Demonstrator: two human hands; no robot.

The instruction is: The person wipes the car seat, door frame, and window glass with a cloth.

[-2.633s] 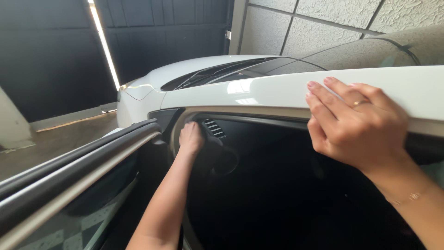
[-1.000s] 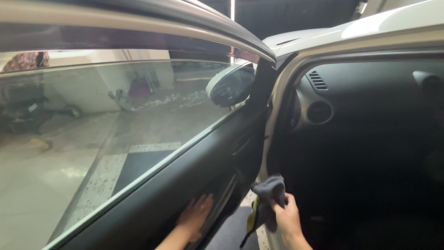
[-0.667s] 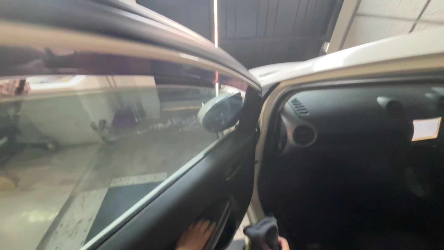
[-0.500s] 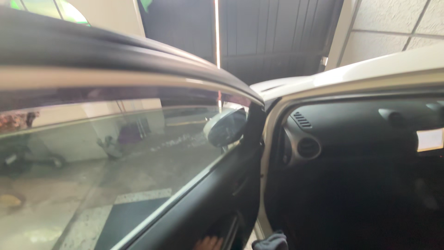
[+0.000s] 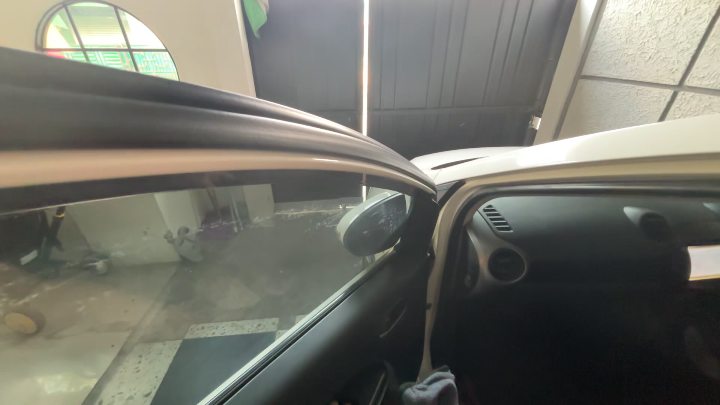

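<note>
Grey cloth (image 5: 430, 388) shows at 6 o'clock, at the bottom edge, just beside the black door panel (image 5: 352, 322). We cannot see our hands, so we cannot tell what they grip. At 9 o'clock the door window (image 5: 187, 285) fills the view, with the side mirror (image 5: 373, 223) behind it. At 3 o'clock the dark dashboard (image 5: 585, 240) lies behind the white door frame (image 5: 439, 285). Between door and frame the gap is narrow.

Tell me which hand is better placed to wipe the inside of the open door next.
Probably right. Neither hand shows now, but the grey cloth peeks up at the bottom edge beside the door panel, and the right hand held it a second ago.
</note>
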